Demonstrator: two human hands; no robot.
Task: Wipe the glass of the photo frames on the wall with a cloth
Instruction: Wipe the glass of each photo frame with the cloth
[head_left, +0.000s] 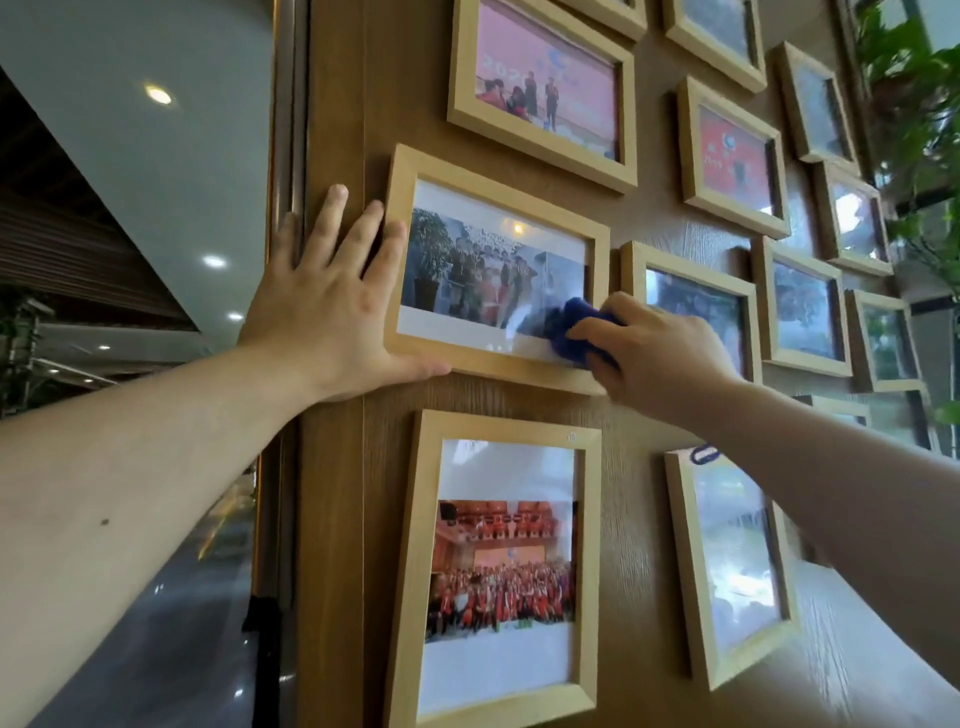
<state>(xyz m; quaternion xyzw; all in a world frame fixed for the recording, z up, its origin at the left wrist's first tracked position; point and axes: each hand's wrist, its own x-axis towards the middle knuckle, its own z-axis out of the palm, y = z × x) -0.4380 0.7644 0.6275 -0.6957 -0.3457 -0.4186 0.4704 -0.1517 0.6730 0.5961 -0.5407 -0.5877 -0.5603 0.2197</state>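
A light wooden photo frame (493, 197) with a group photo hangs on the brown wooden wall (343, 519). My left hand (327, 306) lies flat with spread fingers against the wall and the frame's left edge, thumb under its bottom rail. My right hand (654, 353) presses a crumpled blue cloth (569, 330) on the glass at the frame's lower right corner. Part of the cloth is hidden under my fingers.
Several more wooden frames hang around it: a pink photo above (543, 88), a tall red crowd photo below (498, 571), others to the right (732, 156). The wall's edge runs down on the left (283, 208). Green plants (914, 104) stand at far right.
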